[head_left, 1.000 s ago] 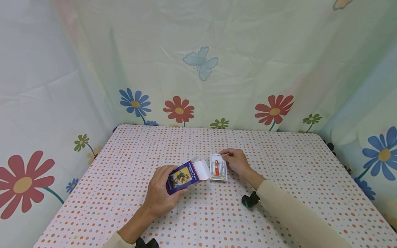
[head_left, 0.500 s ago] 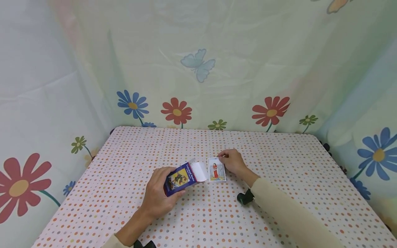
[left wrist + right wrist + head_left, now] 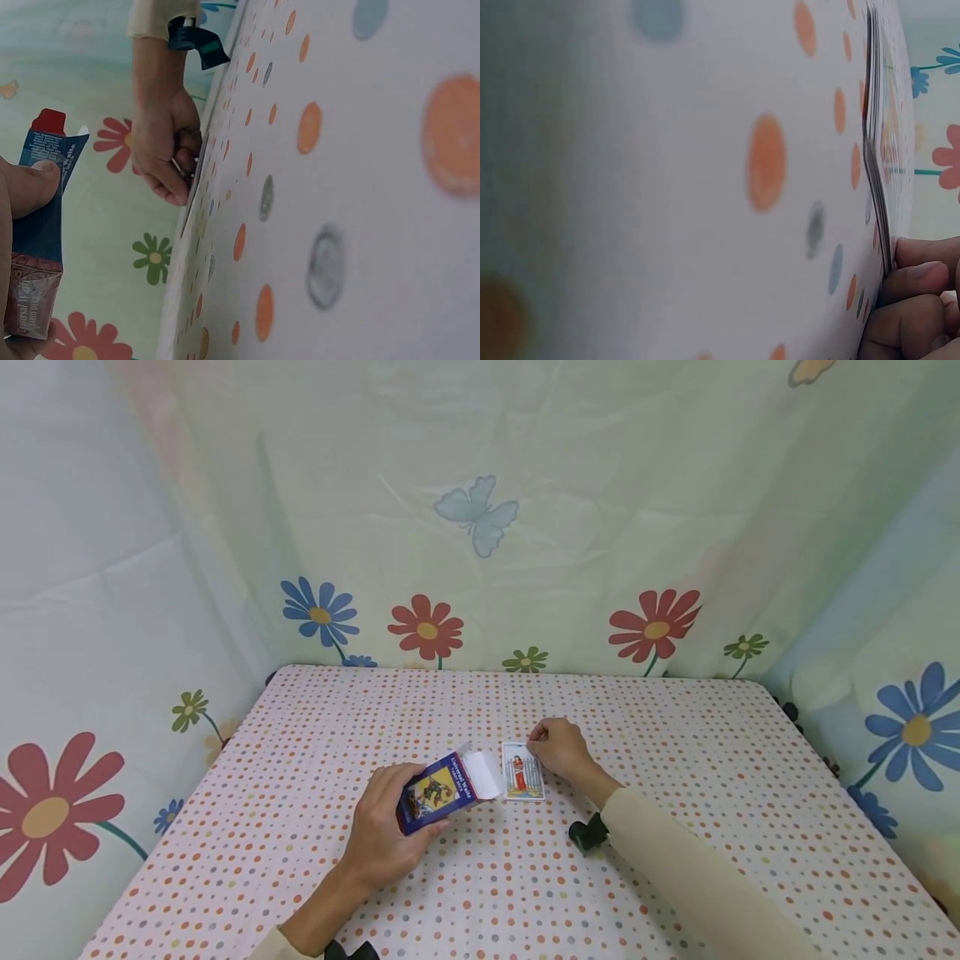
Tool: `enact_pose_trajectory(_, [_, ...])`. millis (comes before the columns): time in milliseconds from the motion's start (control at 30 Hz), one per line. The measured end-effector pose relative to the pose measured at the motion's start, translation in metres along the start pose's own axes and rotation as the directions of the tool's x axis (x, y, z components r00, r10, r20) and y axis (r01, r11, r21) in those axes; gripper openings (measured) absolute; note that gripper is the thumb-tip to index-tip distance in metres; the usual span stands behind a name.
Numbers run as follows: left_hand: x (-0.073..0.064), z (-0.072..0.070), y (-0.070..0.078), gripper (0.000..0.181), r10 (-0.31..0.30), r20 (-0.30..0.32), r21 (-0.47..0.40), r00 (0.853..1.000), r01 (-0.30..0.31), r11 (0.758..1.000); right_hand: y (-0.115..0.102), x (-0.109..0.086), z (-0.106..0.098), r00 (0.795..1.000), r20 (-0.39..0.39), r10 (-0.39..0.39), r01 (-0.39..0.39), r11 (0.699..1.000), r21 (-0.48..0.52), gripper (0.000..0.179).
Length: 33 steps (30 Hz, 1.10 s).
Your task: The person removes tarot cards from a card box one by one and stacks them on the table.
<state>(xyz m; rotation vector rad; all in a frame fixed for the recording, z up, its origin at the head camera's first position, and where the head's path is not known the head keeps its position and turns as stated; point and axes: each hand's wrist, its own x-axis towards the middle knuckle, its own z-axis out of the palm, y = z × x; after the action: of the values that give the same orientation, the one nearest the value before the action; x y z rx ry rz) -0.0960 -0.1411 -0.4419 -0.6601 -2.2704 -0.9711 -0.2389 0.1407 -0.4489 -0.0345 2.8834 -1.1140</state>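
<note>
My left hand (image 3: 384, 831) grips a blue tarot card box (image 3: 435, 793) with a yellow picture on its front, held tilted, its white flap (image 3: 484, 774) hanging open toward the cards. A thin stack of tarot cards (image 3: 521, 777) lies face up just right of the flap, the top one showing a figure in red. At its far right corner, my right hand (image 3: 562, 749) pinches the cards between thumb and forefinger. From the right wrist, the stack's edge (image 3: 872, 142) looks slightly bent, rising off the cloth near the fingertips (image 3: 922, 277).
A polka-dot cloth (image 3: 480, 893) covers the table. Behind it and at both sides hang curtains (image 3: 570, 527) printed with flowers and a butterfly. A black wrist mount (image 3: 588, 833) sits under the right wrist, close over the cloth.
The card stack looks thinner and flatter than a second ago, with the right hand still at its far right corner. The left hand and box hold still; the head view has shifted slightly.
</note>
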Motion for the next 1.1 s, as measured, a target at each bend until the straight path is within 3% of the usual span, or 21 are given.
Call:
enact_pose_trajectory(367, [0.000, 0.000, -0.001, 0.075, 0.005, -0.003, 0.002, 1.000, -0.005, 1.000, -0.002, -0.001, -0.002, 1.000, 0.023, 0.007, -0.007, 1.000, 0.006, 0.006])
enact_pose_trajectory(800, [0.000, -0.001, 0.001, 0.075, -0.017, 0.008, -0.016, 1.000, 0.017, 1.000, 0.005, 0.003, -0.007, 0.984, 0.136, 0.115, -0.142, 0.967, 0.211, 0.017])
enact_pose_trajectory(1100, [0.002, -0.001, 0.002, 0.074, -0.012, -0.004, -0.012, 1.000, 0.012, 1.000, -0.003, -0.001, -0.010, 0.975, 0.149, 0.166, -0.195, 0.958, 0.209, 0.025])
